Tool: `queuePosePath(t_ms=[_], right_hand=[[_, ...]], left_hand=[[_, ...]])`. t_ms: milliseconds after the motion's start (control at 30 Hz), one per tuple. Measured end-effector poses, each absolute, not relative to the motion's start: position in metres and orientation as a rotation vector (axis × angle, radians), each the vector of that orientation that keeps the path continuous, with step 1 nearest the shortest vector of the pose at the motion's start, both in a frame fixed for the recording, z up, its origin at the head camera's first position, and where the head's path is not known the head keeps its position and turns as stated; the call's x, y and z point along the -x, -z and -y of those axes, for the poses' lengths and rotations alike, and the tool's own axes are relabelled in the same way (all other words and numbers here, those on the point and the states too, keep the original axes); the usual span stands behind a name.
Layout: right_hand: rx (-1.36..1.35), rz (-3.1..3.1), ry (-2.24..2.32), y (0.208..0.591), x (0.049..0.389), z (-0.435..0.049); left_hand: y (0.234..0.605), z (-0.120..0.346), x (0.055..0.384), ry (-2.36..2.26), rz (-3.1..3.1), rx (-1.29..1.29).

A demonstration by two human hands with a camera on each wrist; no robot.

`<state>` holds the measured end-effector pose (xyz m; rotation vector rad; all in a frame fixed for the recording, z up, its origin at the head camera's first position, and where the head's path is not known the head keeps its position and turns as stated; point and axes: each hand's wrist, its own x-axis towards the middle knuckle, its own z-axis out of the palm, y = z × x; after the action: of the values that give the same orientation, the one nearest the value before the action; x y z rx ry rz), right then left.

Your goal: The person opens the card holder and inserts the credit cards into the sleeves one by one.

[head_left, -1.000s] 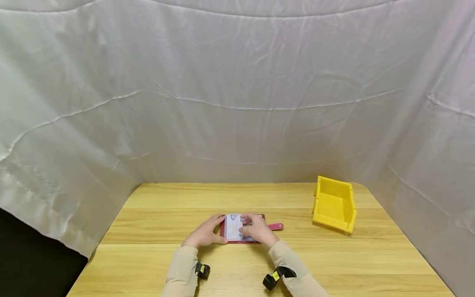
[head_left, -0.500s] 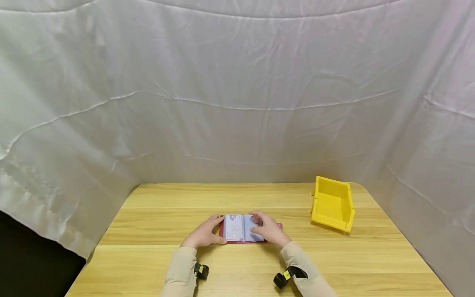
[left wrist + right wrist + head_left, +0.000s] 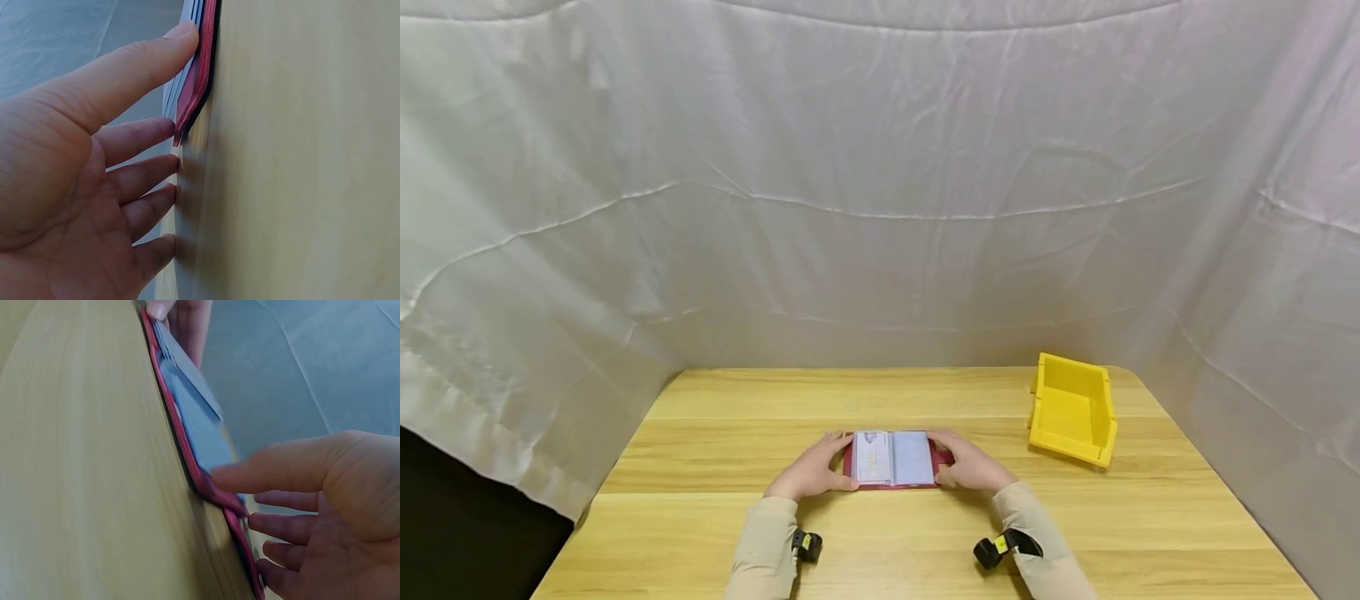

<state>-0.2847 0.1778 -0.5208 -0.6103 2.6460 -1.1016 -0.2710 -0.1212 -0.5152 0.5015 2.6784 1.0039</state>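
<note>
A red card holder [image 3: 913,487] lies unfolded on the table, its snap strap [image 3: 245,553] pointing right. A white printed card or page [image 3: 872,458] shows on its left half, and pale bluish sleeves [image 3: 912,457] cover the right. My left hand [image 3: 815,468] rests at the left edge; its extended thumb [image 3: 147,69] touches the near corner and the index fingertip touches the cover. At the right edge my right hand [image 3: 972,463] has its thumb [image 3: 269,467] against the cover and its other fingers loosely bent near the strap. Neither hand is curled around the holder.
A yellow plastic bin [image 3: 1072,410] stands at the back right of the wooden table [image 3: 737,400]. Pale grey curtains [image 3: 880,208] hang behind and at both sides. A dark area [image 3: 467,517] shows at the lower left.
My right hand has moved rightward off the pages to the holder's right edge, uncovering the right-hand sleeves. My left hand has stayed at the left edge.
</note>
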Motion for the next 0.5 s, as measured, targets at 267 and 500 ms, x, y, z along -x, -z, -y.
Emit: queuePosePath(t_ms=[267,500], right_hand=[[0.546,-2.601,1.07,0.5205,0.284,-0.1866],[0.584,-2.607,1.046,0.5201,0.2834,-0.1872]], left_hand=[[0.5159,0.1213,0.2723,-1.01,-2.697,-0.484],[0.5166,0.1208,0.2718,-0.991,-2.689,-0.441]])
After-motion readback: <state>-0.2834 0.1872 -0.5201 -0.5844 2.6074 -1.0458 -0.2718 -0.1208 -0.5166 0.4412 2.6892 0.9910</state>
